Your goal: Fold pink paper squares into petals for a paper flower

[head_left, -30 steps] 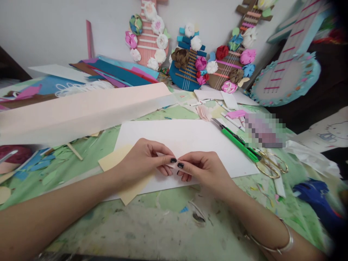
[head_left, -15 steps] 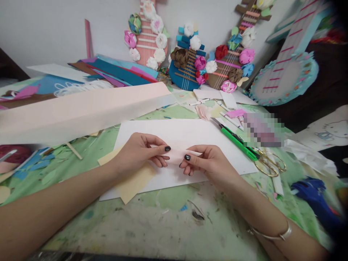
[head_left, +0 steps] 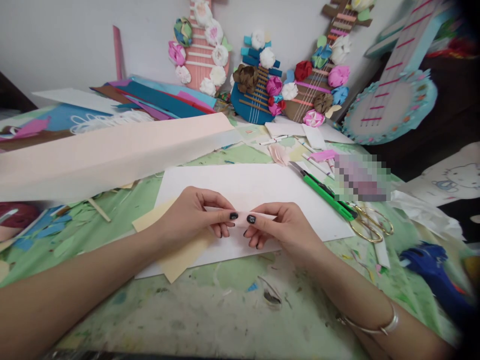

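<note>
Between both hands is a small strip of pale pink paper point(head_left: 243, 218), pinched at its upper edge. My left hand point(head_left: 206, 212) grips its left side between thumb and fingers. On the right side my right hand point(head_left: 281, 222) holds it the same way, the two thumbs close together. Below the hands lies a large white sheet point(head_left: 300, 200). A yellow paper piece point(head_left: 183, 255) sits partly under my left wrist. Right of my right hand, a green box cutter point(head_left: 326, 195) with its blade out rests on the white sheet.
Gold-handled scissors point(head_left: 369, 225) and a blue glue gun point(head_left: 431, 270) lie at the right. A long pale pink paper point(head_left: 123, 155) stretches across the left. Decorated paper guitars point(head_left: 255, 95) stand along the wall. Folded pink paper pieces point(head_left: 278, 154) lie behind the white sheet.
My thumbs have moved closer together along the pink strip's edge, and less of the strip shows between them. The surrounding things lie as before; the view has shifted slightly.
</note>
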Tool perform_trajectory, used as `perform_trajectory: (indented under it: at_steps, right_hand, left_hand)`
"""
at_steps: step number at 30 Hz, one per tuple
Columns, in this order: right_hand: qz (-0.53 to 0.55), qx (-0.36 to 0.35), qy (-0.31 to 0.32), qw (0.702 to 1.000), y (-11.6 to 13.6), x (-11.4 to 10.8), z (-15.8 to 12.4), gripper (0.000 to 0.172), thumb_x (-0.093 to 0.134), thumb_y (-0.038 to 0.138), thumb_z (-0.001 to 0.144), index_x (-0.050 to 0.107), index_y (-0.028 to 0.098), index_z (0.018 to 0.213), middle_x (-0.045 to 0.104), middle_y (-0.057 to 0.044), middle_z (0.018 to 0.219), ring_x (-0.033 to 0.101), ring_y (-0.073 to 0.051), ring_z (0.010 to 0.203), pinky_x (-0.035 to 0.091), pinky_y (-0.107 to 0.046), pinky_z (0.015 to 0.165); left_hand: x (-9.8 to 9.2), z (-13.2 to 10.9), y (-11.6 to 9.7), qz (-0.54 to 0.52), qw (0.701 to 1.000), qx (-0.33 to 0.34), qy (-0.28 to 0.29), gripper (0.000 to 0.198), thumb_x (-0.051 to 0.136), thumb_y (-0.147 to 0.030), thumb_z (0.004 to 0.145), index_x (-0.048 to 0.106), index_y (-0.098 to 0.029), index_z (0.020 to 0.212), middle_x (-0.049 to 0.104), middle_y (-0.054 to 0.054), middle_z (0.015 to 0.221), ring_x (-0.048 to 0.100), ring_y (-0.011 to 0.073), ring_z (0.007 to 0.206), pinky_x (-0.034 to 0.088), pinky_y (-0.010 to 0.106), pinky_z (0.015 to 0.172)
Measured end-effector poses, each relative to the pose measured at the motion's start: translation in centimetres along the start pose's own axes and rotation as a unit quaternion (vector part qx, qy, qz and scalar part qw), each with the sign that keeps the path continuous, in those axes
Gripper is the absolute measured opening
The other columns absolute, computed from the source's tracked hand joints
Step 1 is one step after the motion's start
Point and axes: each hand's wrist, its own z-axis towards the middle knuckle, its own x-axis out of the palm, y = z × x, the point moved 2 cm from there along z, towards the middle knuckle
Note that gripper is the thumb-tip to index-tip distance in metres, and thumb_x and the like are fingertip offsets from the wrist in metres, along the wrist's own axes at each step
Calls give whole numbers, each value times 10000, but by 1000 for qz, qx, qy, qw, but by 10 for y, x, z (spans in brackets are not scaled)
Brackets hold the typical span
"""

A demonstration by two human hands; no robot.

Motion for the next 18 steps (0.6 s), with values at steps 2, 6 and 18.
perform_trajectory:
  at_steps: [2, 6, 18]
  right_hand:
    - [-4, -11, -7, 1000, 0, 1, 0, 239, 702, 363, 744, 665, 127, 736, 677, -27, 623, 635, -93, 513, 523, -179, 481]
    - [2, -7, -24, 1000, 1, 0, 0, 256, 714, 379, 725, 667, 128, 735, 691, -38, 635, 640, -102, 507, 533, -192, 483]
    - [40, 4, -50, 998, 1, -14, 5, 269, 771, 363, 670, 647, 124, 682, 703, -51, 614, 655, -118, 485, 529, -184, 454]
  left_hand:
    - [0, -1, 0, 2, 1000, 1, 4, 119, 723, -249, 734, 699, -132, 738, 695, 35, 614, 625, 102, 489, 518, 164, 488]
    - [-2, 0, 2, 3, 1000, -1, 0, 150, 729, -280, 729, 700, -135, 753, 704, 45, 624, 632, 114, 481, 517, 174, 472]
    - [-7, 4, 3, -46, 999, -21, -8, 151, 725, -264, 736, 674, -121, 728, 705, 47, 634, 621, 99, 464, 493, 154, 441]
